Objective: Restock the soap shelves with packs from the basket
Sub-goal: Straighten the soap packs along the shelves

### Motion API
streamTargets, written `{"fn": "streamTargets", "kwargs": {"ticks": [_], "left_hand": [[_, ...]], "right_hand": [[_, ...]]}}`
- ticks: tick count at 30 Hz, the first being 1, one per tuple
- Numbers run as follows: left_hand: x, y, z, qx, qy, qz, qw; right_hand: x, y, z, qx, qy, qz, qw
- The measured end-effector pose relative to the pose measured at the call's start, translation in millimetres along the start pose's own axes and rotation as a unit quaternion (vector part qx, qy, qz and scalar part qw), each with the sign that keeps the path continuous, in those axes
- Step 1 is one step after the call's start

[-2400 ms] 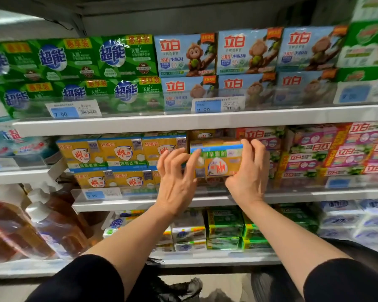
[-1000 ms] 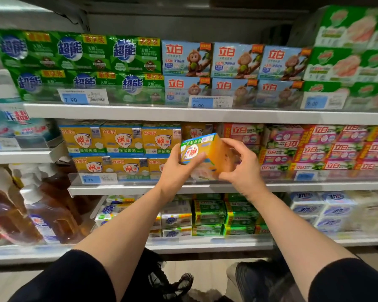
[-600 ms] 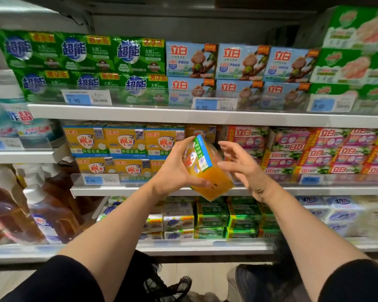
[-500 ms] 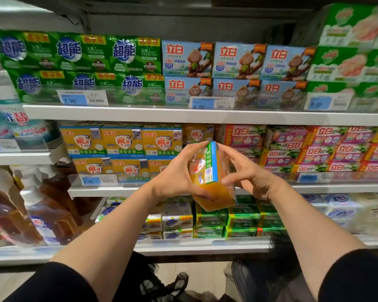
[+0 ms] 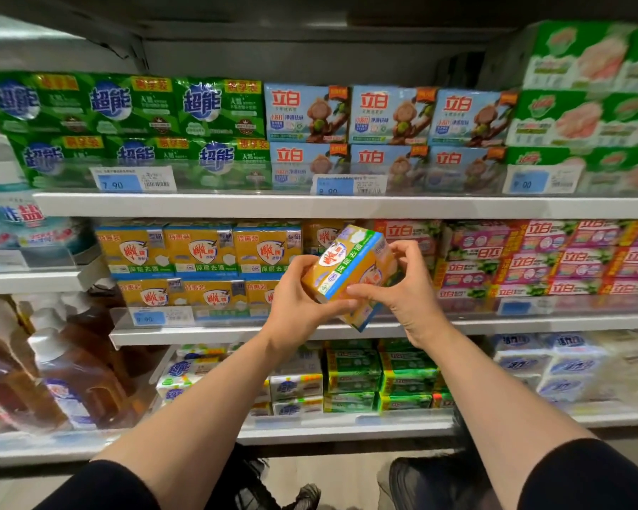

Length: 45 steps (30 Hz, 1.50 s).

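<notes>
I'm in a shop: white metal shelves (image 5: 310,207) stacked with boxed soaps, blue-and-white price tags (image 5: 133,179) along the edges.

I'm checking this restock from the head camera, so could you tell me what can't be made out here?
- Basket: not in view, outside the frame.
- Gap behind the yellow soap pack: hidden by the pack, left hand and right hand.
- Middle price tag: digits cut by the shelf edge.
- Right-hand green packs: print blurred.

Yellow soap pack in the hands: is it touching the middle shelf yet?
Apart. In the head view the yellow soap pack is tilted, gripped by the left hand and right hand in front of the middle shelf, resting on nothing.
</notes>
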<state>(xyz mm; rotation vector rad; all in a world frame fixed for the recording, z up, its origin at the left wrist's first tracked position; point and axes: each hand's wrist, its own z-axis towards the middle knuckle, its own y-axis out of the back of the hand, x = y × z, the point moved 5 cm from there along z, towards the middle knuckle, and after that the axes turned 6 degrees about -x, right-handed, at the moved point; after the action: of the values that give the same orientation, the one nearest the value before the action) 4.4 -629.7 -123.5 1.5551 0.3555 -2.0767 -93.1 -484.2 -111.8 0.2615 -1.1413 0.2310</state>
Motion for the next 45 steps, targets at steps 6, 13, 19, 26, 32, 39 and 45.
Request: {"fn": "streamTargets", "kwargs": {"ticks": [6, 13, 19, 26, 32, 39, 45], "left_hand": [[-3.4, 14.4, 13.8, 0.066, 0.004, -0.037, 0.997], [4.3, 49.4, 17.7, -0.125, -0.046, 0.189, 0.973], [22.2, 52.0, 45.8, -0.125, -0.117, 0.485, 0.858], [22.0, 54.1, 49.6, -0.135, -0.157, 0.519, 0.830], [17.5, 52.7, 49.1, -0.146, -0.159, 0.493, 0.843], [21.0, 48.6, 52.8, -0.184, -0.172, 0.528, 0.811], [23.5, 46.4, 53.3, -0.191, -0.176, 0.530, 0.807]], "right_hand": [[-1.4, -1.0, 10.8, 0.153, -0.023, -0.044, 0.987], [-2.1, 4.8, 28.4, -0.007, 0.012, -0.066, 0.998], [3.5, -12.3, 29.0, -0.048, 0.041, -0.157, 0.986], [-2.4, -34.2, 29.8, -0.091, 0.015, -0.222, 0.971], [-1.6, -33.1, 26.5, -0.142, 0.027, -0.276, 0.950], [1.9, -49.9, 12.1, -0.251, 0.043, -0.317, 0.914], [-8.7, -51.7, 17.1, -0.252, 0.014, -0.301, 0.920]]}}
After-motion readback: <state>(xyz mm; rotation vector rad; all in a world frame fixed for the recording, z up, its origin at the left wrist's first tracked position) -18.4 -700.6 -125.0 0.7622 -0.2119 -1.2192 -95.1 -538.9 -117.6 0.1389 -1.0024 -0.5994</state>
